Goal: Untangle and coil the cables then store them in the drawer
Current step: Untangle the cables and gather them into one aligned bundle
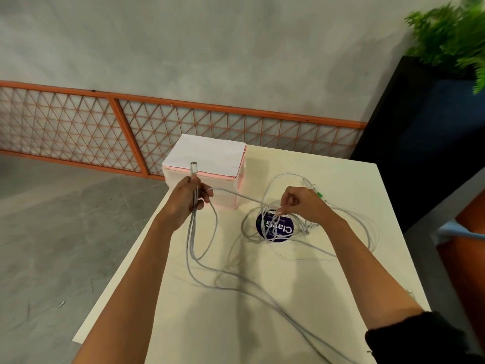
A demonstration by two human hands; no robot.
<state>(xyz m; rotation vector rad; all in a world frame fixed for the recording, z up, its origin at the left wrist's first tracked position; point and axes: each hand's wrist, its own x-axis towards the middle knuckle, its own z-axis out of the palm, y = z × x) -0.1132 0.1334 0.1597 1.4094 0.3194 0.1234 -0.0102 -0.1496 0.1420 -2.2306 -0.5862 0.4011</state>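
My left hand (187, 199) grips a white cable (193, 232) near its plug (193, 168), which points up; loops of that cable hang from the hand down to the table. A strand runs from it rightward to my right hand (301, 206), which pinches the cable above a tangle of white cables (309, 232) lying on the table. The tangle covers a round dark sticker (278, 227). The white drawer box (210, 169), pink at its edges, stands at the table's far left corner behind my left hand; its front faces away, so whether it is open cannot be told.
The white table (236, 311) ends close on the left, with grey floor beyond. A tall dark planter (420, 143) holding a green plant (454, 32) stands right of the table. An orange lattice panel (118, 127) lines the wall behind.
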